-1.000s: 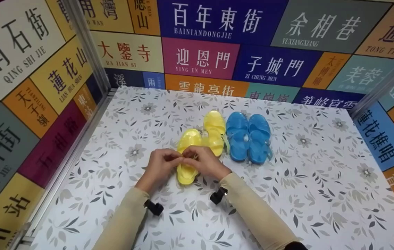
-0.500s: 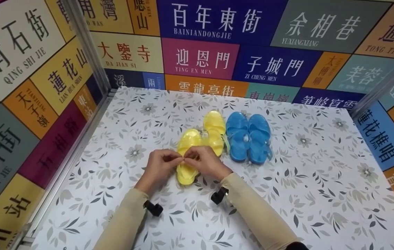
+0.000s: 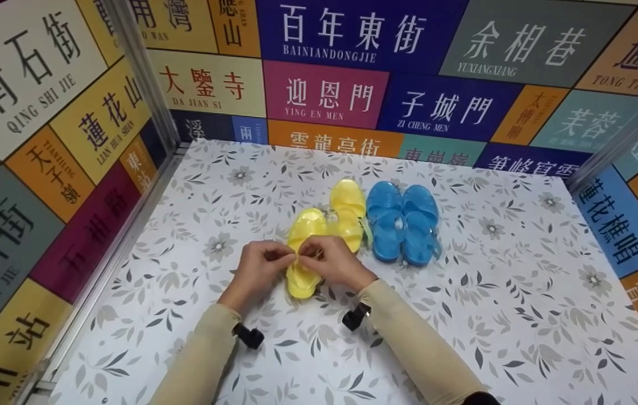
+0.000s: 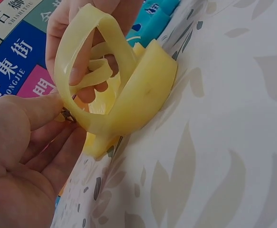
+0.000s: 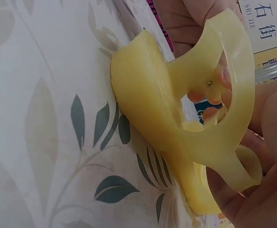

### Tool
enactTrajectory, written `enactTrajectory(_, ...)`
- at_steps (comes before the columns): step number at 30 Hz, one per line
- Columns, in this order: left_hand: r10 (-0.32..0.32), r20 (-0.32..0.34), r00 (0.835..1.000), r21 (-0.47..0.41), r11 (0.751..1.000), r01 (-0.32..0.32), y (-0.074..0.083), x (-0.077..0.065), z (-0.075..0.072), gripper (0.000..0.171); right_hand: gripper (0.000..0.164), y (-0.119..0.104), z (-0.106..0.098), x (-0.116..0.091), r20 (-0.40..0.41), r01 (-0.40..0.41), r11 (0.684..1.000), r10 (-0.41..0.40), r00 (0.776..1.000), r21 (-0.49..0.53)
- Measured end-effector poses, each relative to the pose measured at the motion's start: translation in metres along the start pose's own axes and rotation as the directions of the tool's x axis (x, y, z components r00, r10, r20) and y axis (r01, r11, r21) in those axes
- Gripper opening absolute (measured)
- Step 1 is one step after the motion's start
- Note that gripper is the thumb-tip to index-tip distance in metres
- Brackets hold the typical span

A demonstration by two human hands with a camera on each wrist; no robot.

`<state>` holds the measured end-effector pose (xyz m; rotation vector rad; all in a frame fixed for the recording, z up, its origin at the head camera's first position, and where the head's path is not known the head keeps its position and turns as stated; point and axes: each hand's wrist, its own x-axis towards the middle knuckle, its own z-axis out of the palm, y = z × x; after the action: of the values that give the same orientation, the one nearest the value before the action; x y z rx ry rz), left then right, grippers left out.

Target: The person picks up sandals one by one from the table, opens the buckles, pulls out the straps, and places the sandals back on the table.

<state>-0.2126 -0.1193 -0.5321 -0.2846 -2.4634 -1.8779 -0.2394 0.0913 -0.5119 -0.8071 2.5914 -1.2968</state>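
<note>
A yellow jelly sandal [image 3: 303,288] lies on the table with its heel towards the person. Over it, my left hand [image 3: 256,271] and right hand [image 3: 331,260] meet fingertip to fingertip at the ankle strap. In the left wrist view, the left thumb and fingers pinch a small metal buckle [image 4: 68,115] at the strap's side. My right fingers hold the loose strap [image 5: 245,173], which bends into a loop beside the right palm in the right wrist view. Fingers hide whether the strap end passes through the buckle. The other yellow sandal [image 3: 347,197] lies just behind and to the right.
Two blue jelly sandals [image 3: 384,197] stand side by side right of the yellow pair. A white leaf-patterned cloth [image 3: 493,309] covers the table. Panels with street names [image 3: 324,93] wall in its back and both sides. Metal posts [image 3: 147,84] stand at the corners.
Both hands stay at the sandal's strap, with only slight shifts of the fingers and wrists. The sandals have not moved.
</note>
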Motion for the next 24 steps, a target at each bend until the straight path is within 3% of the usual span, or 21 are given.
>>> enactTrajectory(8, -0.009, 0.004, 1.000, -0.006, 1.000, 0.009, 0.0009, 0.0003, 0.0023, 0.008, 0.011, 0.0001, 0.0028, 0.0023, 0.015, -0.005, 1.000, 0.005, 1.000, 0.031)
enactTrajectory(24, -0.026, 0.018, 1.000, -0.012, 1.000, 0.026, 0.0005, -0.0014, 0.0009, 0.008, 0.008, 0.0014, -0.0027, -0.0027, 0.002, 0.010, 1.000, -0.010, 1.000, -0.002)
